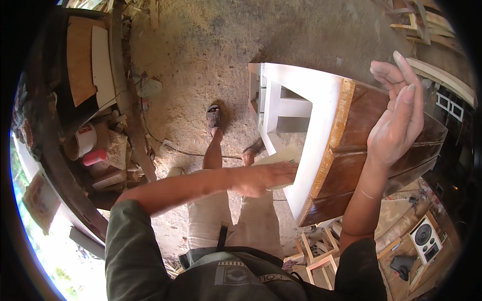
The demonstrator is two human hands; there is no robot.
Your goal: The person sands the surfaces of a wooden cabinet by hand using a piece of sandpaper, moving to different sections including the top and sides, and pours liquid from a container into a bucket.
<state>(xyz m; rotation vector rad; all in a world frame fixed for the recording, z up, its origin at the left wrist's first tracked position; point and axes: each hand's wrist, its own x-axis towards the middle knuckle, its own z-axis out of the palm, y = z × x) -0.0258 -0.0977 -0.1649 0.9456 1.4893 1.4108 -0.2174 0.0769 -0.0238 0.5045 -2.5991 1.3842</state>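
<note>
A wooden cabinet-like piece stands in front of me on the right, with a white-painted open frame (321,135) and brown wooden panels (351,160). My left hand (263,179) reaches across my body, its fingers laid along a pale sheet of sandpaper (278,155) beside the frame's inner edge. The sheet shows above and below the fingers; its working face is hidden. Raised over the brown panels, my right hand (396,118) is dusty white and holds nothing. Its fingers are loosely bent and apart.
Scrap wood, a white bucket (86,139) and a red cylinder (94,157) crowd the left side. A cable (191,152) crosses the dusty floor near my feet. Wooden frames (321,256) and a speaker panel (426,238) lie at the lower right.
</note>
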